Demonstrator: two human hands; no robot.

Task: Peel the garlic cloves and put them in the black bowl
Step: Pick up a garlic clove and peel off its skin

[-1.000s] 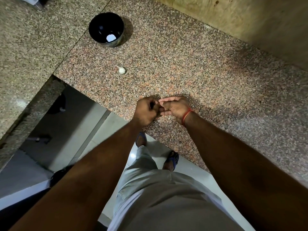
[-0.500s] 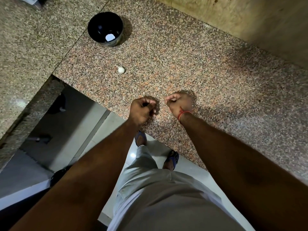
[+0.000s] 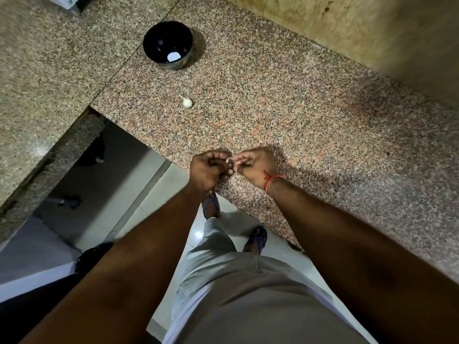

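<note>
Garlic clove (image 3: 227, 162), small and pale, pinched between my left hand (image 3: 207, 170) and right hand (image 3: 253, 165) at the counter (image 3: 285, 108) edge, well apart from the black bowl (image 3: 168, 44): I would hold firm and strip skin in short pulls.

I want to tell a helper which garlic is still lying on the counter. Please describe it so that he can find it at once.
Start at the black bowl on the speckled granite counter. Come from it towards the person: the garlic lies alone on bare stone, near the counter's inner corner. It is small and white with a short stem tip, and neither hand touches it.
</note>
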